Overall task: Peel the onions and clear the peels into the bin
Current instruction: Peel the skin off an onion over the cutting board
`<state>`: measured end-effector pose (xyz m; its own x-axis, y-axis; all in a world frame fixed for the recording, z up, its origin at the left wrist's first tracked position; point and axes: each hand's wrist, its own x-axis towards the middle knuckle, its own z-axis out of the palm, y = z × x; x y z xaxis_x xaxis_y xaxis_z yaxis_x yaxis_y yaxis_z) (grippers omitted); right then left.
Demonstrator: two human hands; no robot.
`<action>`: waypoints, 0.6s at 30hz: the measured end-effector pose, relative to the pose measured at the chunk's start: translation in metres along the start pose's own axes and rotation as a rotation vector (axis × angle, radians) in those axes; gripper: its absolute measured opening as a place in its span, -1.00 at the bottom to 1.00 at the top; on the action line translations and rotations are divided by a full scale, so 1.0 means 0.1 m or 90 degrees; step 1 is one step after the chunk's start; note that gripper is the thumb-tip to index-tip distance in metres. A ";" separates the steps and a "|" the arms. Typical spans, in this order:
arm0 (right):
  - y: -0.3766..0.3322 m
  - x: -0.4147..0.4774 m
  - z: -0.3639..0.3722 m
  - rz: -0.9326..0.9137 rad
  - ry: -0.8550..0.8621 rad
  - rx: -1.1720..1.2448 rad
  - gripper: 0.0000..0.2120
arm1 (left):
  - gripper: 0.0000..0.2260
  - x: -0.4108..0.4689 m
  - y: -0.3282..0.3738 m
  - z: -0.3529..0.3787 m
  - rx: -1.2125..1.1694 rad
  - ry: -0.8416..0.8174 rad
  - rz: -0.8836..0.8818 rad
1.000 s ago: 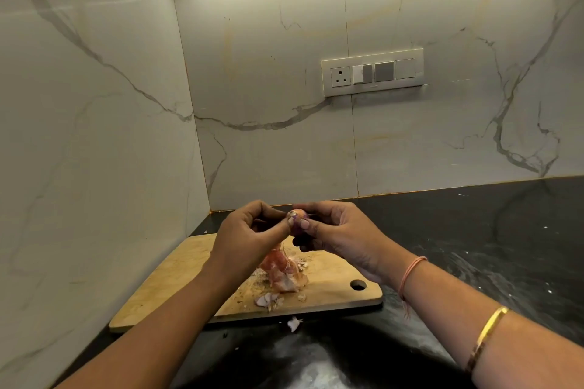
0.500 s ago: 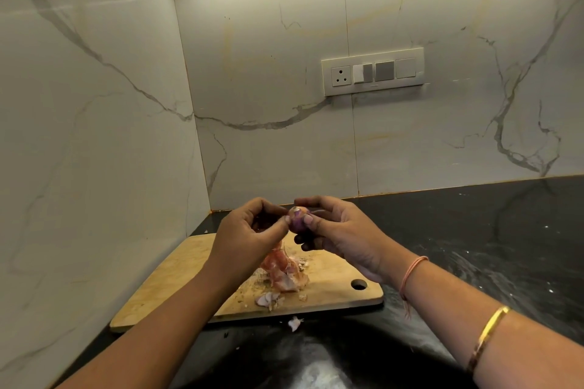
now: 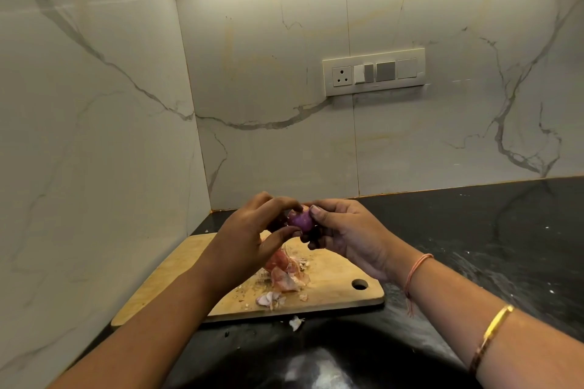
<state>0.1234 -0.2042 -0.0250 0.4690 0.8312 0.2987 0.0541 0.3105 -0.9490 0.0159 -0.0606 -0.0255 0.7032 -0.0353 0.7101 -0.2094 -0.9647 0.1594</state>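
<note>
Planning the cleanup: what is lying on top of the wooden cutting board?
A heap of pinkish onion peels and small scraps lie on the cutting board. The left hand and forearm cover part of it, so anything beneath is hidden.

Onion mostly behind fingertips, peel pile partly behind left hand (both forearms off-frame below).

Purple onion between both hands' fingertips

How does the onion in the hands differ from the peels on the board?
The onion is round, smooth and purple; the peels are thin, curled, pale pink flakes. The onion is pinched in the air between left hand and right hand; the peels lie loose on the cutting board.
</note>
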 end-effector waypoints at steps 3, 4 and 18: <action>-0.01 -0.01 0.00 0.006 -0.002 -0.013 -0.79 | -0.72 0.01 0.02 -0.02 0.003 -0.015 0.009; -0.01 -0.01 0.01 0.008 -0.002 -0.017 -0.79 | -0.76 0.01 0.03 -0.02 0.005 -0.019 0.012; -0.03 -0.03 0.02 0.018 -0.004 -0.008 -0.79 | -0.68 -0.01 0.11 0.00 -0.027 -0.013 -0.014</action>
<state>0.1196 -0.2070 -0.0227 0.4652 0.8422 0.2726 0.0516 0.2816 -0.9581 0.0127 -0.0710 -0.0248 0.7218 -0.0205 0.6918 -0.2229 -0.9532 0.2043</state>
